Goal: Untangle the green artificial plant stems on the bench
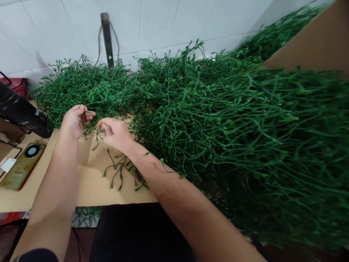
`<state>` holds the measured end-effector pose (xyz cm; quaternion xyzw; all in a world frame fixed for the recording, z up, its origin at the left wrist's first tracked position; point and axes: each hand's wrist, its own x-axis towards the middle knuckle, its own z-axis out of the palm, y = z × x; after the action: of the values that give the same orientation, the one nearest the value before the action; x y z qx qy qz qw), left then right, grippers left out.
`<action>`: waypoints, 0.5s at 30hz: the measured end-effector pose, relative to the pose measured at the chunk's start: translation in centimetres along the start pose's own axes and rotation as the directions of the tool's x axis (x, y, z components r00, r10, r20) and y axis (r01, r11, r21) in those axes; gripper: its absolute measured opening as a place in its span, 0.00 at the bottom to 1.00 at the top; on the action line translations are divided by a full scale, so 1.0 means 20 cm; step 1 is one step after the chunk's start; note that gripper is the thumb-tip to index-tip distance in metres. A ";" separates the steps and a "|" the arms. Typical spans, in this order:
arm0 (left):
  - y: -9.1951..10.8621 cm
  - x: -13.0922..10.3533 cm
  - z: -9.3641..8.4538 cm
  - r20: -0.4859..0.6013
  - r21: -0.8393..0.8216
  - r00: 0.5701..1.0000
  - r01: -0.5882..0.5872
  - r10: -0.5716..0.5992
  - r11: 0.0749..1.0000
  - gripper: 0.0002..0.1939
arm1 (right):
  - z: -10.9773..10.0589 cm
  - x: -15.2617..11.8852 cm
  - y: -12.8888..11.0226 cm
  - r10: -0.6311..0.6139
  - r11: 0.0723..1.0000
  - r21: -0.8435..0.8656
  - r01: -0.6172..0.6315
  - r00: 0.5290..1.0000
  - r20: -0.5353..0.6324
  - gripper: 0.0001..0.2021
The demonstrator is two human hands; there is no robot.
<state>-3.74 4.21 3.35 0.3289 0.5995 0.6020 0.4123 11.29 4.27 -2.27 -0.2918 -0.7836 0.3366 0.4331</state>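
My left hand (76, 119) is held palm inward over the cardboard surface, thumb and forefinger pinched on a thin green plastic stem, with the other fingers loosely curled. Close to its right, my right hand (116, 134) pinches the ends of a few green plastic stems (96, 140), which hang below the fingertips. Some loose stems (120, 169) with small budded tips lie on the cardboard (95, 185) under my right forearm. One more stem (167, 168) rests across that forearm. Behind my hands is a heap of the same stems (87, 85).
A much larger heap of green stems (218, 112) fills the right side, with a cardboard flap (313, 43) above it. On the left are a phone (24, 165) and a black cylindrical object (23, 109). A metal bar (107, 40) stands against the tiled wall (163, 25).
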 end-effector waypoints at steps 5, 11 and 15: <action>0.01 0.02 -0.13 -0.119 -0.273 0.992 -0.069 0.038 0.959 0.10 | -0.03 -0.01 -0.01 0.116 0.930 0.360 -0.069 0.987 -0.111 0.08; -0.16 0.08 -0.12 -0.032 -0.134 0.999 0.032 -0.037 0.991 0.06 | -0.05 0.02 -0.06 0.230 0.823 0.559 -0.106 0.960 -0.157 0.07; -0.21 0.09 -0.07 0.078 -0.017 0.997 -0.010 0.011 1.000 0.07 | -0.10 0.03 -0.13 0.199 0.793 0.606 -0.061 0.966 -0.164 0.05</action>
<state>-5.40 4.86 -1.00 0.3517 0.5763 0.5959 0.4348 12.29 3.75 0.80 -0.2295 -0.5634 0.5604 0.5620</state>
